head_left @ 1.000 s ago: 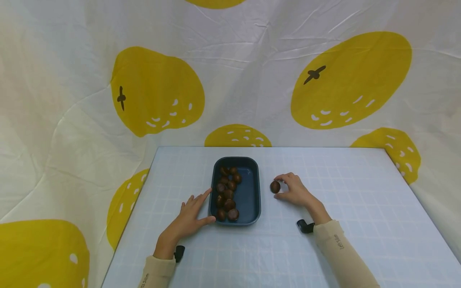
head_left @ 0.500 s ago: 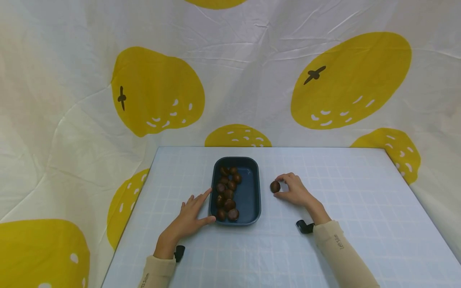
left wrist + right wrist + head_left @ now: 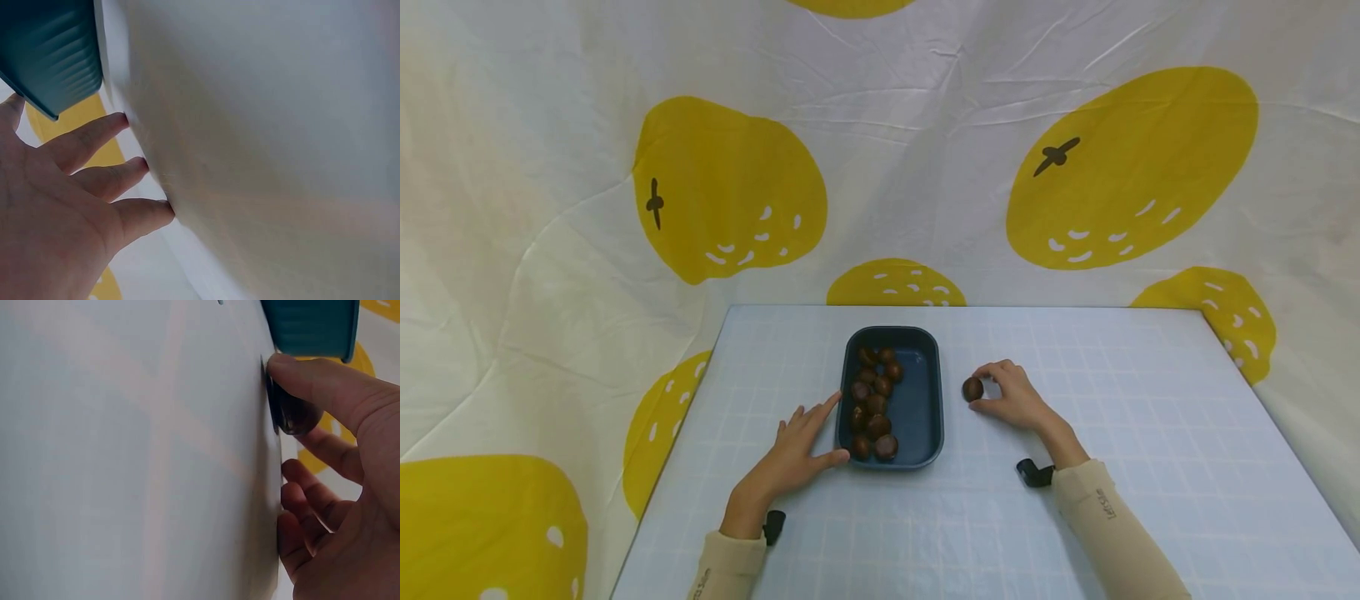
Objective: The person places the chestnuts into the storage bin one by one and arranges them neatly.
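A dark blue-green rectangular tray (image 3: 920, 421) stands on the table, with several brown chestnuts (image 3: 877, 427) gathered along its left side. My left hand (image 3: 792, 457) lies left of the tray, fingers spread; its index finger and thumb touch the rim. In the left wrist view the other fingertips (image 3: 139, 167) rest on the table. Just right of the tray, my right hand (image 3: 1017, 400) pinches a single chestnut (image 3: 973, 389) between thumb and index finger. The right wrist view has this chestnut (image 3: 299, 414) down at the table surface, with the remaining fingers curled below it.
The table (image 3: 1150, 417) has a pale checked cover. Behind it hangs a white cloth (image 3: 917, 183) printed with large yellow fruit. A black wrist camera (image 3: 1035, 473) sits at the right wrist, another (image 3: 773, 527) at the left.
The right thumb has drawn slightly closer to the chestnut. The left hand and the tray have stayed put.
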A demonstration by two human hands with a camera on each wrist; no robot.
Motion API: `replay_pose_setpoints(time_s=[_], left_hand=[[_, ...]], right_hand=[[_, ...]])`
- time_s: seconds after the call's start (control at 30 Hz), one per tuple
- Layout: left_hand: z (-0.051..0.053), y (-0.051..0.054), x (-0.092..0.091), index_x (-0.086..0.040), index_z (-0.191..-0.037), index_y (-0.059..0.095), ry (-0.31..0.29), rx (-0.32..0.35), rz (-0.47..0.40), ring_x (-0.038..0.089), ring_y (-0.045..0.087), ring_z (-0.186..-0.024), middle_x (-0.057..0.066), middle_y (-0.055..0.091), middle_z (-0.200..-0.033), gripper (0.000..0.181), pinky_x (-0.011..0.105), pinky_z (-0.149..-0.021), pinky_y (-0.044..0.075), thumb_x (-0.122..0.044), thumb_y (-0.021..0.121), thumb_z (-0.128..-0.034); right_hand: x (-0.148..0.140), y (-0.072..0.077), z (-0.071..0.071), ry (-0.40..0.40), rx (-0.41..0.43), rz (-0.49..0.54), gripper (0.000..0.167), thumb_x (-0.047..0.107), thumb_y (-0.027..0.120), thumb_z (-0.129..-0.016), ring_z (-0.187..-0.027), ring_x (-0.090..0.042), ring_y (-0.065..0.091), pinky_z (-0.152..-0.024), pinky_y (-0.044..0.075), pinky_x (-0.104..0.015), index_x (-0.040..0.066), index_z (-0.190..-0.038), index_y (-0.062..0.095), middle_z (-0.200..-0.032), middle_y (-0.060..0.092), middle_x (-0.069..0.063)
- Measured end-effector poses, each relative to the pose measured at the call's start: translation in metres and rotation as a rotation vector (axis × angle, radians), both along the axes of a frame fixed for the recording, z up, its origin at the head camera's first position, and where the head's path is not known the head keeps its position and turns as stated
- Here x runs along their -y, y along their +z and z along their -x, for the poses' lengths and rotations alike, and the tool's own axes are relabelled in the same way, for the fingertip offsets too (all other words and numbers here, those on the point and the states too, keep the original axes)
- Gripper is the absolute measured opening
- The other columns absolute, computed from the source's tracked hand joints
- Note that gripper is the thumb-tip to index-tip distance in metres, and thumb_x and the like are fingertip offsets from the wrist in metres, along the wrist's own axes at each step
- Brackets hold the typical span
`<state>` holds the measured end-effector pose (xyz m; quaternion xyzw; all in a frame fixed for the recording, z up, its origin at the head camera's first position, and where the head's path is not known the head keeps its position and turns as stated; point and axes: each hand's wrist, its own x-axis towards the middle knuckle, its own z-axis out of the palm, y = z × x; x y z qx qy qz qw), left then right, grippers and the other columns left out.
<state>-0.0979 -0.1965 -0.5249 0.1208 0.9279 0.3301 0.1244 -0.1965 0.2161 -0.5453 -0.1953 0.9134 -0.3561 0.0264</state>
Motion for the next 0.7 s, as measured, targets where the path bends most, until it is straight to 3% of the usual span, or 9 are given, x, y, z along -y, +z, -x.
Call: replay_pose_setpoints(time_s=[0.37,0.7], left_hand=[[0.000,0.000,0.000,-0.052,-0.157,0.010,0.010,0.011,-0.006,0.048,0.006,-0.148,0.012,0.025,-0.163,0.094,0.072,-0.111,-0.001,-0.058,0.071,-0.0861],[0.000,-0.001,0.000,-0.053,-0.156,0.010,0.007,0.011,-0.023,0.048,0.006,-0.148,0.011,0.025,-0.163,0.093,0.072,-0.110,-0.001,-0.057,0.072,-0.0859]], right_hand=[[0.002,0.005,0.001,-0.003,0.030,0.009,0.044,0.020,0.084,-0.081,-0.105,-0.032,0.050,-0.087,0.045,-0.051,0.008,-0.119,0.066,-0.112,0.057,-0.013],[0.010,0.018,0.005,0.002,0.073,0.111,0.043,0.018,0.083,-0.084,-0.105,-0.033,0.054,-0.090,0.047,-0.050,0.008,-0.121,0.065,-0.118,0.055,-0.016]])
